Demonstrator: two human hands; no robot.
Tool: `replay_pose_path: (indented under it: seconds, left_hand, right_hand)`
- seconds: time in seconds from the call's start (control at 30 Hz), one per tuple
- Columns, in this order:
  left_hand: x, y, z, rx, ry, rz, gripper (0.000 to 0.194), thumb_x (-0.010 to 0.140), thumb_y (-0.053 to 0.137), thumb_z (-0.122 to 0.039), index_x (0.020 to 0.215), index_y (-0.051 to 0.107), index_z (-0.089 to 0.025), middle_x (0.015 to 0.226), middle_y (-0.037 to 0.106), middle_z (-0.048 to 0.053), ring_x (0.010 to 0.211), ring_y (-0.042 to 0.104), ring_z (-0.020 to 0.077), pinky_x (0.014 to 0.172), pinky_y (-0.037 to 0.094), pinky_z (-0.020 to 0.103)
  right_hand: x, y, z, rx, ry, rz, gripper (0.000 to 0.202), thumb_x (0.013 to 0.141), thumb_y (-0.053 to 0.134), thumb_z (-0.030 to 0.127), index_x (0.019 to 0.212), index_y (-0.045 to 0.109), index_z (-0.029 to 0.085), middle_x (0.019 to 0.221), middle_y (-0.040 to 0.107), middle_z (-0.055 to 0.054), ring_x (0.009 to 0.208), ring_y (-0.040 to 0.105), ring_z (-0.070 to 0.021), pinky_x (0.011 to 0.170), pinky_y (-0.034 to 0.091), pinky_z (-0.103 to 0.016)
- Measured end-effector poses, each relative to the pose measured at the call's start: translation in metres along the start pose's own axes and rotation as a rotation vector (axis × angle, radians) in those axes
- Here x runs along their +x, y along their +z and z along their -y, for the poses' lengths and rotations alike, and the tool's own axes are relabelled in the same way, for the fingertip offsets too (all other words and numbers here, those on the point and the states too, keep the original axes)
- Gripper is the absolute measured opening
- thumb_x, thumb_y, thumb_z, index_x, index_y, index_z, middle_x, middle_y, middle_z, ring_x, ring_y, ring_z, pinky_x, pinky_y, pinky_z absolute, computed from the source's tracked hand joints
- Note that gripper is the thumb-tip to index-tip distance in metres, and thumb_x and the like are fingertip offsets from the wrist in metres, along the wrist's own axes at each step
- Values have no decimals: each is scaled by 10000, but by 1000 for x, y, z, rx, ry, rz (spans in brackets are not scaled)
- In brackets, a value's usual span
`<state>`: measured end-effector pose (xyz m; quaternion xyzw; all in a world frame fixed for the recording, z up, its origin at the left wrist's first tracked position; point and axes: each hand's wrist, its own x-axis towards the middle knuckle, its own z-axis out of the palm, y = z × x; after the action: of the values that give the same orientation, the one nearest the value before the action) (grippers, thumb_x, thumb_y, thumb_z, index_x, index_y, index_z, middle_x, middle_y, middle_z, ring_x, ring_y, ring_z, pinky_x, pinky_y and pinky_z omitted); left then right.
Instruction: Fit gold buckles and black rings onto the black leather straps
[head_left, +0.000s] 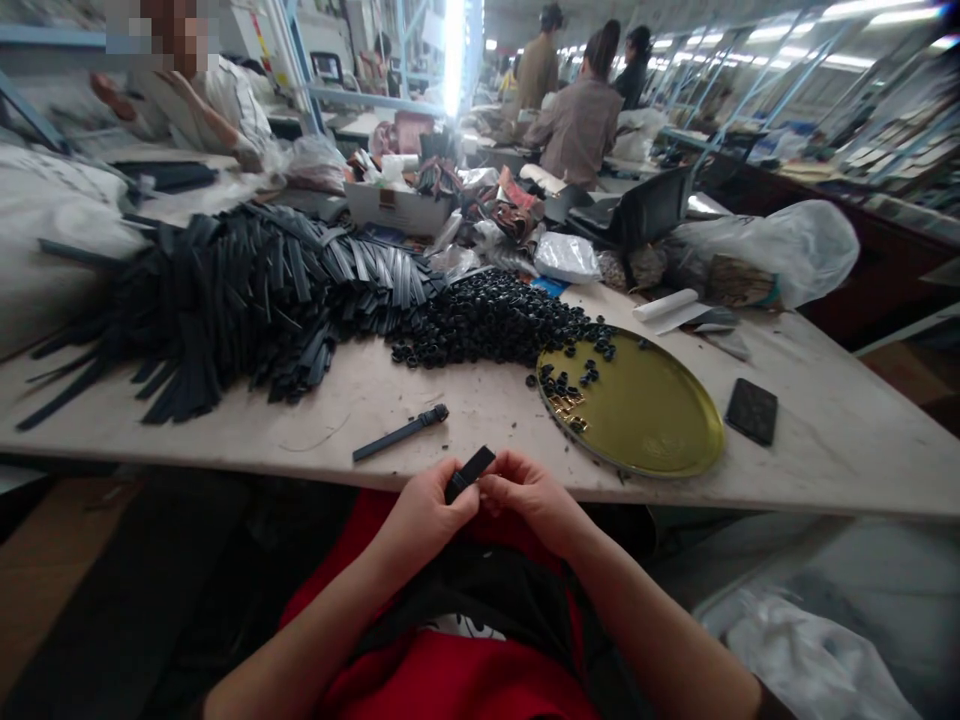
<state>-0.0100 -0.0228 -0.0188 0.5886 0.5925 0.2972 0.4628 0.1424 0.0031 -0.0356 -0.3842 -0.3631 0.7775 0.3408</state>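
My left hand (442,500) is closed on a black strap (471,472) at the table's front edge, its flat end pointing up and right. Close against it, my right hand (521,490) is pinched by the strap's side; whatever lies between its fingertips is too small to make out. Another black strap (400,433) with a loop near one end lies on the table just beyond my hands. To the right is a round golden tray (652,410) with small black loops and gold-coloured metal pieces (568,405) at its left side.
A large heap of black straps (240,290) covers the table's left, beside a pile of small black loops (487,315). A phone (751,410) lies right of the tray. Bags and scraps stand behind. A person (202,100) is at the upper left; others are farther back.
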Motion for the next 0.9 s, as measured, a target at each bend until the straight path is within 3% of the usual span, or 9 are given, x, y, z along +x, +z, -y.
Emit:
replay_pose_path:
  seconds: [0.13,0.2,0.3,0.47,0.63,0.9]
  left_hand:
    - [-7,1,1,374,57,-61,147,780,452,-298,752,552,-194,620,573,-10,567,506,134,520,296,228]
    - [-8,0,4,449,68,-65,149,781,451,-299,743,550,-195,624,573,-2,573,508,139,518,284,232]
    - [-5,-4,11,313,17,-44,176,777,459,-333,719,534,-185,603,554,-15,554,492,130,502,301,219]
    - [1,-10,19,52,-57,20,210,755,479,-352,758,557,-158,625,549,-26,587,499,129,511,348,209]
    - [2,-7,21,34,-78,37,203,739,493,-350,715,550,-157,611,544,-31,566,483,120,485,329,200]
    - [2,-8,15,42,-116,116,216,737,495,-354,738,576,-154,628,567,-19,555,471,117,472,311,198]
  right_hand:
    - [4,-1,-14,110,105,-41,256,640,721,319,737,560,146,624,601,23,548,539,-64,554,432,-192]
    - [5,-2,-20,185,164,-16,259,636,725,309,756,571,137,653,602,17,582,554,-64,580,446,-188]
    - [4,-2,-21,217,203,48,238,653,712,295,765,579,132,670,602,10,590,560,-58,604,455,-188]
    - [0,0,-19,118,125,95,350,623,732,179,935,573,183,846,626,8,706,588,-80,704,459,-228]
    - [2,-2,-23,92,49,57,282,656,710,220,900,573,183,792,605,16,668,550,-75,651,439,-216]
    - [0,-11,-26,142,83,145,293,635,707,195,901,586,177,780,573,7,609,487,-62,528,355,-173]
